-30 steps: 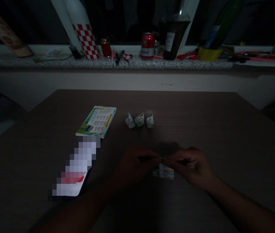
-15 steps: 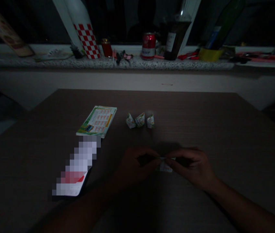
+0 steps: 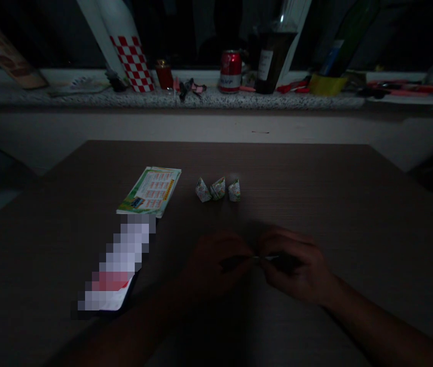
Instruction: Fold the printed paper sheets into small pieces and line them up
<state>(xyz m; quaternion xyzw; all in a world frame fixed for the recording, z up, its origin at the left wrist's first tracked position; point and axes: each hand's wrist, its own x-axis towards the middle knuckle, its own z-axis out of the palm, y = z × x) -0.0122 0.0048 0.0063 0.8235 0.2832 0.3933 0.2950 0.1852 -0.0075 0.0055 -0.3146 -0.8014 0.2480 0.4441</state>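
Low over the table, my left hand (image 3: 220, 262) and my right hand (image 3: 296, 265) pinch a small folded piece of paper (image 3: 256, 258) between them, fingertips almost meeting. Only a thin pale edge of the paper shows; the fingers and the dim light hide the rest. Beyond the hands, three small folded paper pieces (image 3: 218, 188) stand in a row, printed in green and white. To their left lies a stack of calendar cards (image 3: 151, 191) with green borders.
A phone (image 3: 120, 265) with its screen lit and blurred lies left of my hands on the wooden table (image 3: 300, 178). On the stone windowsill (image 3: 208, 103) behind stand a red can (image 3: 230, 71), a red-and-white checkered bottle (image 3: 132, 63), a dark pot (image 3: 273, 61) and a small red jar (image 3: 163, 75).
The paper has turned in my fingers, from its printed face showing to only a thin edge. Both hands stay pinched on it. The whole view has shifted slightly.
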